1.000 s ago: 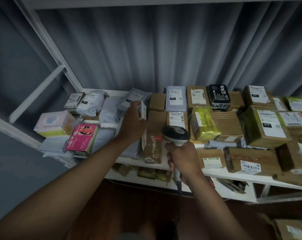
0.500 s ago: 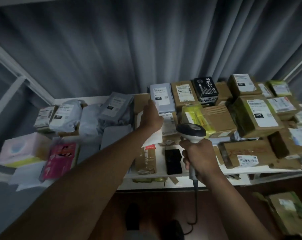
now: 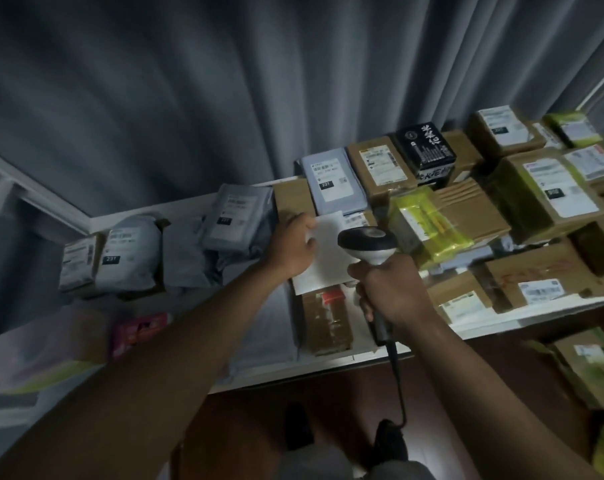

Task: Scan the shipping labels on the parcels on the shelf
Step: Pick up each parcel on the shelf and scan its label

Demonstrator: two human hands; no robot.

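A white shelf carries many parcels with shipping labels. My left hand grips the left edge of a flat white parcel lying near the shelf's middle. My right hand is shut on the handle of a barcode scanner, whose dark head hangs over the white parcel's right side. Behind them lie a grey mailer marked 231 and a brown box with a label. A tape-wrapped brown parcel lies just in front of the white one.
Grey bags sit at the shelf's left, a yellow-green packet and stacked brown boxes at the right. A grey curtain hangs behind. The scanner cable drops to the floor by my shoes. Another parcel lies low right.
The white parcel, held upright on edge a second ago, now lies flat under my left hand. The scanner has moved up over it. My view has swung to the left.
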